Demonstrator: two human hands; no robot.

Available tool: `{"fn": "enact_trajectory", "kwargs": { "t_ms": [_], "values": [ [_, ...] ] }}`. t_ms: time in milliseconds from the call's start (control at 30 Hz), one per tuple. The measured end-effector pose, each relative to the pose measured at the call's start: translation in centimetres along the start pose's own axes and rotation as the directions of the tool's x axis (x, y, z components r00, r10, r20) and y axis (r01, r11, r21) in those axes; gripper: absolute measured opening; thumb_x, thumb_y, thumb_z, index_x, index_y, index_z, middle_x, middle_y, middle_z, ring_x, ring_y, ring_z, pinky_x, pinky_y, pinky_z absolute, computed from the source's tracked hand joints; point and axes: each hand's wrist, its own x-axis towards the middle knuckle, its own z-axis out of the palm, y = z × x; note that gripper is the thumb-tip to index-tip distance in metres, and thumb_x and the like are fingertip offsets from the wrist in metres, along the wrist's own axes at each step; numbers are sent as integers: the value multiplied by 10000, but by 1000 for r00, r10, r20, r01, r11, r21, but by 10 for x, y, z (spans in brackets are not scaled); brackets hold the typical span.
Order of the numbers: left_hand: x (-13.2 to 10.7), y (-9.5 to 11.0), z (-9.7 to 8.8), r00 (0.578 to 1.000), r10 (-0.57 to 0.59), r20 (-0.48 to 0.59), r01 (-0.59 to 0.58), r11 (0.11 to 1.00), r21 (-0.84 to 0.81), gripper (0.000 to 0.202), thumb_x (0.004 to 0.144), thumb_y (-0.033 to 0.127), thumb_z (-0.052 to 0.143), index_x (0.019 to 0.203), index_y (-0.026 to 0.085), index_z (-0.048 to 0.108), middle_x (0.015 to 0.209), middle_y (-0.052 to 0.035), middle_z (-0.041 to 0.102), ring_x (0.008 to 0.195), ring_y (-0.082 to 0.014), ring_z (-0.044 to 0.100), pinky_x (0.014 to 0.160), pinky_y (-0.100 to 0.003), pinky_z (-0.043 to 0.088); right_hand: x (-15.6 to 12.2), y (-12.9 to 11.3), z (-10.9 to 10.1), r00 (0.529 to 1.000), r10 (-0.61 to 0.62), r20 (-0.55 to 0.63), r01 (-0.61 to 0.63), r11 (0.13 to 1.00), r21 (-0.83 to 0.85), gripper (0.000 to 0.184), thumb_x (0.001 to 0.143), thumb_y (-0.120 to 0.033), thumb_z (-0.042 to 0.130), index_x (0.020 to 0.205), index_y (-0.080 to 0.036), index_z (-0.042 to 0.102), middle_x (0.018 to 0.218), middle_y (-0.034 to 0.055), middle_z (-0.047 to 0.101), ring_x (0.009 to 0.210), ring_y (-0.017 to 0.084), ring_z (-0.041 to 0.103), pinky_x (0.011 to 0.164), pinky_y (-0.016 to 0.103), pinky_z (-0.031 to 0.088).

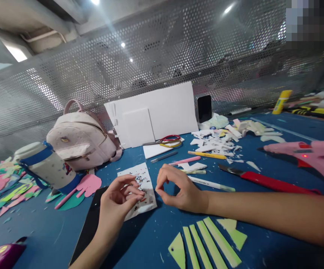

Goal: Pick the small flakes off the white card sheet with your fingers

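Note:
My left hand point(118, 200) hovers over a white card point(139, 190) sprinkled with tiny coloured specks, its fingers curled and pinched together at the tips. My right hand point(177, 188) rests on the blue table just right of the card, thumb and forefinger pinched in a ring; what they hold is too small to make out. A black sheet point(90, 224) lies under my left wrist. Several light-green foam strips point(207, 241) lie in front of my right forearm.
A pink glue gun point(308, 157) and a red-handled cutter point(263, 181) lie at right. Pens point(207, 155), scissors point(169, 141), white scraps and white boards point(162, 112) sit behind. A pale backpack point(80, 140), a bottle point(45, 164) and coloured foam cut-outs point(7, 186) are at left.

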Motion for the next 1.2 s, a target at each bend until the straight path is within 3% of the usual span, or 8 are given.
{"fn": "enact_trajectory", "kwargs": {
  "t_ms": [267,733,967,1200],
  "values": [
    [-2,5,2,997,33,-75,-34,999,-8,350,684,121,821,997,183,679,841,-7,661,672,-129,701,677,-232,595,1,-2,-1,999,-13,34,13,1000,-18,81,877,-156,554,822,-198,514,740,7,561,708,151,507,659,302,416],
    [-4,8,0,988,142,-66,-139,989,42,307,712,101,797,978,191,673,813,-23,700,709,-156,712,688,-258,620,3,-2,-2,999,2,35,-1,999,-37,91,873,-142,551,806,-192,514,733,9,564,713,154,504,648,294,401],
    [-9,14,8,970,221,-99,-204,966,157,280,704,125,812,947,186,687,830,-28,687,696,-178,709,701,-314,635,2,-1,-2,998,-8,55,10,999,-47,85,882,-153,553,815,-192,517,744,17,573,718,159,514,651,297,414],
    [-14,16,9,927,374,22,-363,881,305,285,752,65,746,984,226,711,846,-29,699,742,-179,715,724,-291,631,1,0,-1,995,-35,88,40,997,-61,95,879,-150,563,814,-196,509,745,17,576,722,160,522,651,296,419]
  ]
}}
